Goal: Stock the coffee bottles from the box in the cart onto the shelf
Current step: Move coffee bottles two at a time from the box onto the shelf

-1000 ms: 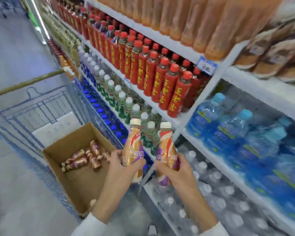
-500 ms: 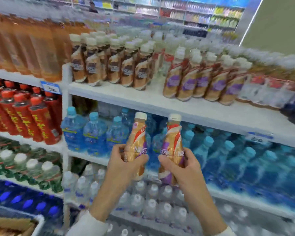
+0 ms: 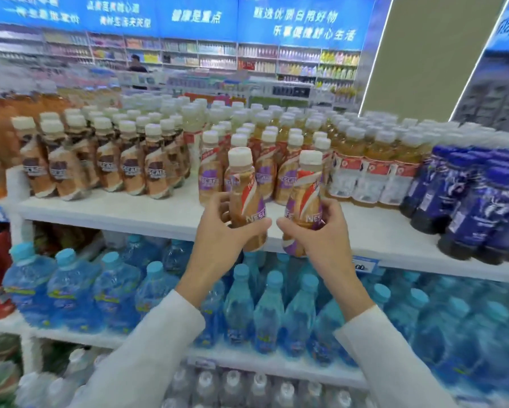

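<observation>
Before the flat white shelf (image 3: 115, 212), left hand (image 3: 218, 234) curled round the glossy, waisted left coffee bottle (image 3: 244, 189), right hand (image 3: 325, 234) round the cream-capped right coffee bottle (image 3: 306, 195)

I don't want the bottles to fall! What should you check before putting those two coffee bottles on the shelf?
1. Left hand grips the left bottle round its middle: ok.
2. Right hand grips the right bottle: ok.
3. Both bottles upright, caps on: ok.
4. Matching purple-label row straight ahead: ok.
5. Bare strip of shelf in front of the rows: ok.
6. Bottle bottoms raised above the shelf's front edge: not ok, they look lower; lift first.
</observation>
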`<action>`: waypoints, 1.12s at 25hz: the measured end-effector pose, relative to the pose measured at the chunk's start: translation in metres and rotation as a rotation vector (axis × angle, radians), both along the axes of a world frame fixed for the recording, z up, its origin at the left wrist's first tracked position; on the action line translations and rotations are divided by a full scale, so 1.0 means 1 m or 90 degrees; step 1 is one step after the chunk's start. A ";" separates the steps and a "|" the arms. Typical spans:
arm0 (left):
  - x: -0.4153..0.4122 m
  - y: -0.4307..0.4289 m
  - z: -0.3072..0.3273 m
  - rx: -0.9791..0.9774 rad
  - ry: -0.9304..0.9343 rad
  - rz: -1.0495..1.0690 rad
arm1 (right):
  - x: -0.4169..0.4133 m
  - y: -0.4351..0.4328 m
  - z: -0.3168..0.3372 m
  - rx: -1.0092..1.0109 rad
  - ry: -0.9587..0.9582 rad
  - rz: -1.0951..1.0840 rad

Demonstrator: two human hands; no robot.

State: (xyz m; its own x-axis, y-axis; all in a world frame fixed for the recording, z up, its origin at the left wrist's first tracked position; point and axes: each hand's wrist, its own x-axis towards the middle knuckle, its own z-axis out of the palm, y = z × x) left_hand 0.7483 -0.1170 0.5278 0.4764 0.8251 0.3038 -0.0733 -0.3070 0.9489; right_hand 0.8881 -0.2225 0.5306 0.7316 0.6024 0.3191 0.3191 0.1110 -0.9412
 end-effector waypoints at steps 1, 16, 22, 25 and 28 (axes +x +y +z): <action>0.011 0.008 0.005 0.027 0.014 -0.005 | 0.010 0.008 0.003 0.004 -0.014 -0.008; 0.054 0.055 -0.023 0.121 0.122 0.023 | 0.038 0.044 -0.021 -0.158 -0.132 -0.202; 0.051 0.072 -0.023 0.004 0.068 -0.100 | 0.054 0.036 -0.019 -0.114 -0.002 0.009; 0.050 0.077 -0.025 0.004 0.067 -0.159 | 0.055 0.032 -0.021 -0.115 -0.014 0.079; 0.050 0.065 -0.028 0.076 0.077 -0.084 | 0.048 0.035 -0.024 -0.133 -0.067 -0.006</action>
State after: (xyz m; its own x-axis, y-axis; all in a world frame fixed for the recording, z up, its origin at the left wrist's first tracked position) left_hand 0.7986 -0.0521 0.4999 0.6172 0.7145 0.3296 -0.0082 -0.4131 0.9107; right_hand 0.9359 -0.1873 0.5061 0.7074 0.6562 0.2627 0.4163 -0.0864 -0.9051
